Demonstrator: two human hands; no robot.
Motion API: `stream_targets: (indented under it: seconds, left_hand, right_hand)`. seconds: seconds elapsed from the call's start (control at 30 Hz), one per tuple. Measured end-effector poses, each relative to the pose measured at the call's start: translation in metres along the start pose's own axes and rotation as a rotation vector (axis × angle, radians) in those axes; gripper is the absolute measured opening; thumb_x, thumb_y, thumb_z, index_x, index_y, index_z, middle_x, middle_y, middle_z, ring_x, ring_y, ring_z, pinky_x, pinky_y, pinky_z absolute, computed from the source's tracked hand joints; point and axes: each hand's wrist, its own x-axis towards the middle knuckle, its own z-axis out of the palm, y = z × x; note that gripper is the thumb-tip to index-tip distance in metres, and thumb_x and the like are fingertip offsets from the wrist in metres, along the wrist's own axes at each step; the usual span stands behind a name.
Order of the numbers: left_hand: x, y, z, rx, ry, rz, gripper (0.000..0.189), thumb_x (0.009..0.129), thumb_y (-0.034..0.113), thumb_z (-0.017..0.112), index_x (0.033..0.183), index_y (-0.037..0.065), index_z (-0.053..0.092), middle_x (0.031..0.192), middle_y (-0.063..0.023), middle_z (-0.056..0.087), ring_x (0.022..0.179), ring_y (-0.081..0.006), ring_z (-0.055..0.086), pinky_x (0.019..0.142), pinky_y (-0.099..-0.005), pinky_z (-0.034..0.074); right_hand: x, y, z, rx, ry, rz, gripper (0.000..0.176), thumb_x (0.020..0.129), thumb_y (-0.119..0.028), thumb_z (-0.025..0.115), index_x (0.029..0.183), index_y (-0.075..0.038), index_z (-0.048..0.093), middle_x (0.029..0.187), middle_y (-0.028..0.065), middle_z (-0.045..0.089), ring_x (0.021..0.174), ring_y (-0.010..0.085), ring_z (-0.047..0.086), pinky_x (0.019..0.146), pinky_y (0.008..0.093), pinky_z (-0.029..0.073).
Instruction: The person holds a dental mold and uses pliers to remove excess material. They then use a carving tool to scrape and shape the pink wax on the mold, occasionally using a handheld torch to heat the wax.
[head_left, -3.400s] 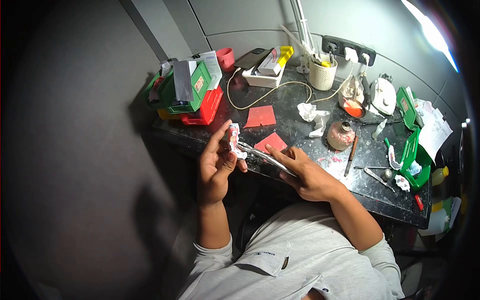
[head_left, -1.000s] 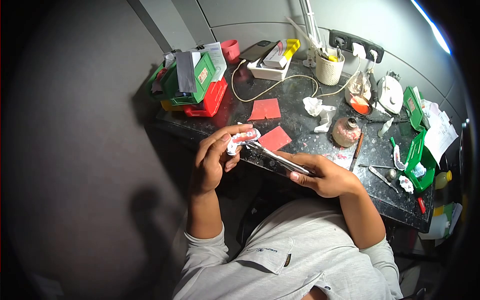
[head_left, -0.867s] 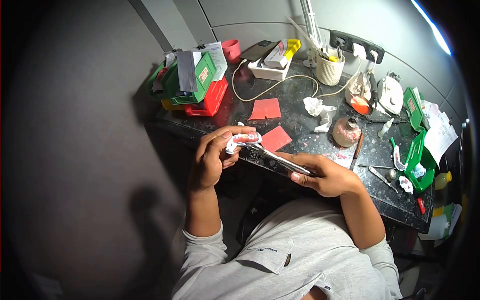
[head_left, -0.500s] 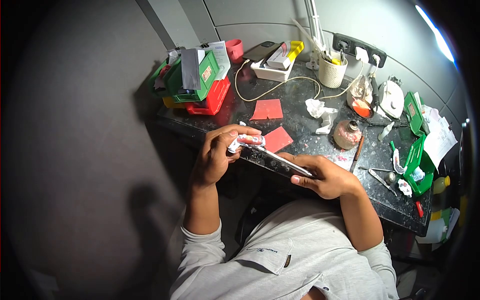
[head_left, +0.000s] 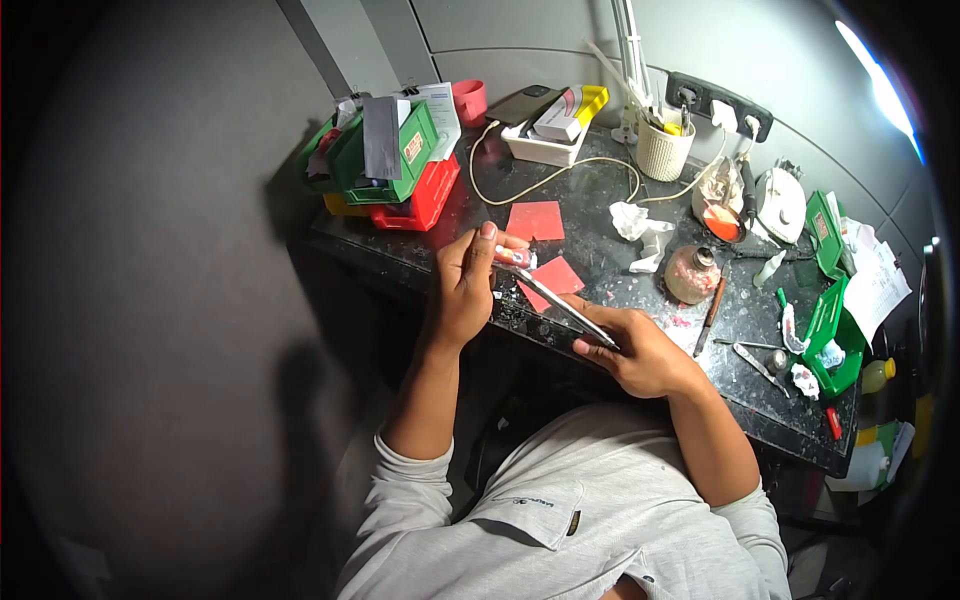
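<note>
My left hand is closed around a small pink and white dental piece that looks like a wax set-up on a plaster model; the fingers cover part of it. My right hand pinches the near end of a thin, flat plate, seen nearly edge-on. The plate's far end meets the dental piece at my left hand. Behind the plate lie two red wax sheets on the dark worktop.
A glass spirit burner and a brown-handled tool stand and lie to the right. Green bins hold the right edge. Stacked bins occupy the back left, near a white tray and crumpled tissue.
My left hand has moved right and slightly away from me with the dental piece, and its wrist is turned more upright. The plate is tilted more steeply, so its dark face shows less.
</note>
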Motion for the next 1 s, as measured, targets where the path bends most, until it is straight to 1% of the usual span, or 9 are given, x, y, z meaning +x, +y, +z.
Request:
stream_targets:
  seconds: [0.23,0.33,0.47,0.63,0.73,0.77,0.8,0.9,1.0]
  left_hand:
    - [0.014,-0.02,0.004,0.052,0.005,0.034,0.047,0.111,0.028,0.04,0.094,-0.004,0.07,0.083,-0.0104,0.073,0.069,-0.012,0.066,0.065,-0.0256,0.05]
    - [0.02,-0.036,0.002,-0.147,0.043,-0.119,0.046,0.11,0.034,0.043,0.096,0.001,0.072,0.076,-0.0031,0.069,0.051,-0.0017,0.037,0.047,-0.0189,0.025]
    - [0.027,-0.055,-0.016,-0.439,-0.023,-0.412,0.045,0.107,0.036,0.044,0.116,-0.001,0.067,0.069,0.0015,0.052,0.052,-0.0043,0.041,0.045,-0.0193,0.028]
    - [0.025,-0.061,-0.017,-0.529,-0.014,-0.373,0.038,0.104,0.027,0.047,0.128,0.001,0.061,0.083,-0.0046,0.061,0.055,-0.0077,0.046,0.047,-0.0201,0.032]
    - [0.023,-0.061,-0.015,-0.205,0.044,-0.295,0.032,0.103,0.019,0.05,0.127,0.003,0.064,0.089,-0.0059,0.066,0.064,-0.0086,0.055,0.055,-0.0205,0.04]
    - [0.024,-0.073,-0.005,0.116,0.093,0.173,0.03,0.103,0.013,0.05,0.125,0.001,0.065,0.098,-0.0067,0.07,0.076,-0.0111,0.06,0.067,-0.0235,0.047]
    - [0.019,-0.071,-0.006,0.464,0.137,0.26,0.03,0.105,0.014,0.049,0.124,-0.003,0.064,0.106,-0.0091,0.072,0.093,-0.0162,0.067,0.083,-0.0308,0.053]
    - [0.014,-0.059,-0.005,0.273,0.058,-0.032,0.029,0.103,0.011,0.047,0.121,-0.004,0.066,0.107,-0.0239,0.072,0.097,-0.0336,0.072,0.083,-0.0389,0.055]
    - [0.013,-0.066,0.001,0.664,0.194,0.139,0.028,0.096,0.01,0.053,0.114,-0.004,0.069,0.103,-0.026,0.072,0.095,-0.0382,0.071,0.083,-0.042,0.055]
  right_hand:
    - [0.005,0.01,0.006,-0.034,0.137,-0.008,0.042,0.098,-0.011,0.065,0.139,-0.004,0.059,0.105,0.0247,0.072,0.094,0.0206,0.07,0.087,0.0369,0.053]
    - [0.006,0.015,0.002,-0.074,0.149,0.004,0.043,0.097,-0.008,0.065,0.139,-0.004,0.059,0.108,0.0257,0.072,0.097,0.0273,0.072,0.088,0.0378,0.053]
    - [0.005,0.027,0.002,-0.147,0.242,-0.079,0.046,0.093,-0.009,0.068,0.138,-0.005,0.059,0.108,0.026,0.069,0.092,0.0354,0.07,0.082,0.0417,0.054]
    - [0.006,0.009,0.004,-0.478,0.391,0.143,0.053,0.083,-0.012,0.073,0.135,-0.006,0.061,0.094,0.0195,0.06,0.084,0.0399,0.063,0.077,0.0459,0.053]
    - [0.009,0.023,0.009,-0.714,0.57,0.03,0.048,0.075,-0.008,0.074,0.123,-0.006,0.066,0.096,0.0189,0.061,0.093,0.0375,0.062,0.08,0.0467,0.053]
    - [0.009,0.027,0.009,-0.736,0.583,-0.005,0.045,0.074,-0.008,0.073,0.119,-0.005,0.067,0.095,0.0192,0.061,0.094,0.0375,0.062,0.081,0.0464,0.053]
    - [0.009,0.031,0.01,-0.742,0.596,-0.016,0.044,0.074,-0.007,0.072,0.118,-0.005,0.068,0.095,0.0194,0.061,0.093,0.0375,0.062,0.081,0.0466,0.053]
    - [0.009,0.032,0.011,-0.79,0.601,-0.017,0.042,0.074,-0.005,0.068,0.116,-0.004,0.07,0.095,0.0193,0.062,0.094,0.037,0.062,0.084,0.0465,0.052]
    - [0.01,0.038,0.013,-0.869,0.586,0.044,0.042,0.078,-0.013,0.072,0.119,-0.006,0.069,0.103,0.0164,0.064,0.099,0.0341,0.061,0.087,0.0438,0.051]
